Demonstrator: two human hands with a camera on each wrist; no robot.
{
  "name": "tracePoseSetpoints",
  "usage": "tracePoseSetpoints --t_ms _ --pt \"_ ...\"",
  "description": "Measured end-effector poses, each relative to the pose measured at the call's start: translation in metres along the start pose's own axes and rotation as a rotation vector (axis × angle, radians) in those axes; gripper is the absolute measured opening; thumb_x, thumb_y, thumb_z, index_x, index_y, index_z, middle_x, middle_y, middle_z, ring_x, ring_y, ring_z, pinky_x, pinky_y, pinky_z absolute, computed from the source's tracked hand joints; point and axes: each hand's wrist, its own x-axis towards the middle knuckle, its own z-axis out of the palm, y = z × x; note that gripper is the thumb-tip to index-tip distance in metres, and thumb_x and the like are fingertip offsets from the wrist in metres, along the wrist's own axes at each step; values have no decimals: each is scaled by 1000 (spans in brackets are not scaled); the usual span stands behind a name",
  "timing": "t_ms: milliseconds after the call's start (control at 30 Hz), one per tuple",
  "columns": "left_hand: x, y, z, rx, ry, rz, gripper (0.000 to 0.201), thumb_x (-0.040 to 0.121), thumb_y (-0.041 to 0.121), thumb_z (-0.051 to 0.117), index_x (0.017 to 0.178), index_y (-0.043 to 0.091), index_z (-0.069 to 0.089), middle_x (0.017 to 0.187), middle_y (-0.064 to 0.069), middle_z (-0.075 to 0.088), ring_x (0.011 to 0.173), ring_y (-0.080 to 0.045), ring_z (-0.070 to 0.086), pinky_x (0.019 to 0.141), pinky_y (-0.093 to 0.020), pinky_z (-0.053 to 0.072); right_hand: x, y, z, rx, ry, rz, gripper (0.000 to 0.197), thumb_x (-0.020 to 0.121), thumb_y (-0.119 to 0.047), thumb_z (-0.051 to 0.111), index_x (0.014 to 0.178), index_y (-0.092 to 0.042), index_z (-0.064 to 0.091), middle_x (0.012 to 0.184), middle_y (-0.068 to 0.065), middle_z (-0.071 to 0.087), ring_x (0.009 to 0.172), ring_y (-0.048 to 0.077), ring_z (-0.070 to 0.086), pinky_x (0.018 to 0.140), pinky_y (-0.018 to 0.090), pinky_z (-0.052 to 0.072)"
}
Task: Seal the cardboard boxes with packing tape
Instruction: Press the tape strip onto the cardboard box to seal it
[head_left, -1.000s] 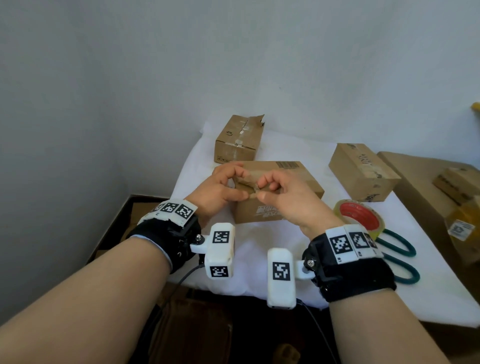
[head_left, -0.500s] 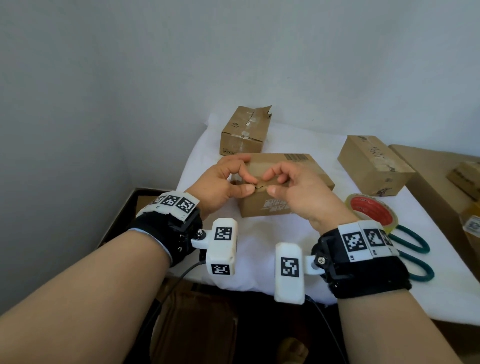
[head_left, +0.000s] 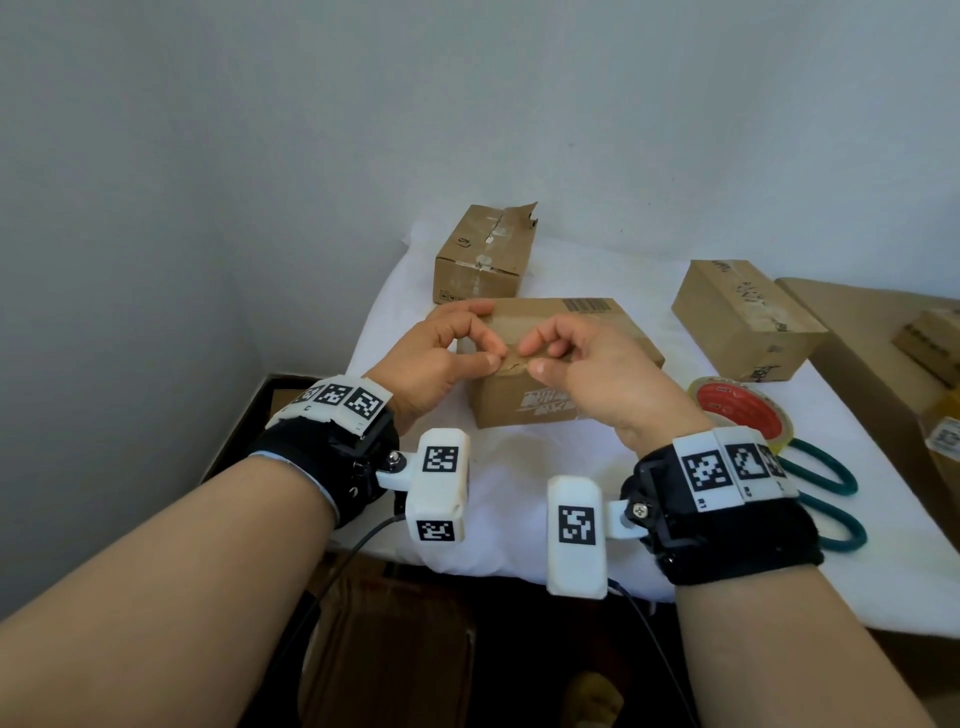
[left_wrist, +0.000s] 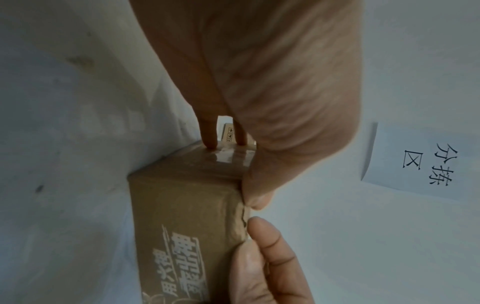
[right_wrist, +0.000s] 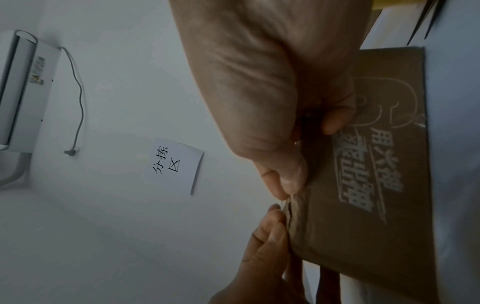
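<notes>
The middle cardboard box (head_left: 571, 338) lies on the white-covered table (head_left: 519, 467), with glossy clear tape (left_wrist: 233, 156) along its top. My left hand (head_left: 491, 358) and right hand (head_left: 530, 358) meet at its near top edge. Each pinches the crumpled, raised edge (left_wrist: 242, 214) between thumb and forefinger, the fingertips almost touching. In the left wrist view two of my left fingers (left_wrist: 210, 133) rest on the taped top. In the right wrist view my right thumb (right_wrist: 291, 179) presses the crumpled edge (right_wrist: 296, 207) above the box's printed side (right_wrist: 363, 174). The tape roll (head_left: 737, 410), with its red core, lies flat to the right, not held.
Green-handled scissors (head_left: 821, 483) lie beside the tape roll. A box with a torn flap (head_left: 483, 254) stands at the back, another box (head_left: 743, 317) at the right. Big cardboard pieces (head_left: 857, 353) border the table's right side. A wall runs close on the left.
Both hands stay pinched at the same spot on the box's near top edge; the fingertips shifted only slightly.
</notes>
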Motion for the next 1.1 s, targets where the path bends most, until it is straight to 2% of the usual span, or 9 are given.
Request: tracePoseSetpoints --t_ms 133,300,433,600,733,867,933,1033,1100 --pt "-2 5 4 29 4 11 19 85 -2 67 93 15 67 142 5 46 120 7 45 92 -5 32 -1 -5 0 18 27 20 14 99 -31 65 94 -18 70 79 -10 57 73 7 51 69 23 41" --pt "-1 3 5 45 3 15 23 85 -4 66 99 15 66 145 3 44 128 -5 43 109 -24 32 4 -9 12 -88 75 22 16 90 -22 75 80 -23 62 73 -9 48 66 9 46 66 26 41" --pt "-1 2 4 -6 -4 17 28 84 -5 67 103 15 63 145 5 44 122 4 43 92 -4 35 6 -12 15 -106 82 52 18 89 -19 76 79 -22 61 73 -8 49 68 10 48 69 29 43" --pt "0 4 0 -232 -46 -77 40 63 7 64 101 19 66 142 11 49 120 -4 53 96 -24 44 3 -13 11 -99 82 54 8 94 -20 69 87 -20 66 73 -8 50 68 10 49 66 27 43" --pt "1 7 1 -252 -32 -80 26 74 20 66 100 19 69 138 14 53 111 -5 59 98 -27 43 -1 -13 5 -54 66 50 11 101 -27 60 96 -20 67 78 -10 55 70 7 49 63 23 39" --pt "3 1 5 -124 42 -40 24 81 22 78 102 17 69 139 10 53 125 -10 54 106 -31 42 2 -12 8 -49 80 33 14 101 -32 61 89 -23 64 79 -10 56 70 7 50 66 25 40" --pt "4 -1 8 -26 70 -5 27 80 14 80 104 18 68 139 9 51 125 -5 49 103 -22 37 5 -9 10 -64 92 16 14 99 -30 64 88 -22 63 78 -9 55 70 8 50 69 27 41" --pt "5 -2 12 77 87 50 30 83 3 74 110 13 66 138 5 48 116 6 45 85 2 32 7 -6 14 -88 110 -6 9 95 -24 68 87 -21 65 77 -8 54 69 8 50 70 27 45" --pt "5 0 14 100 104 72 31 83 0 72 111 9 66 137 1 47 112 8 45 79 6 32 6 -4 15 -105 128 -29 13 94 -21 68 82 -24 64 75 -8 53 68 7 49 69 27 44"
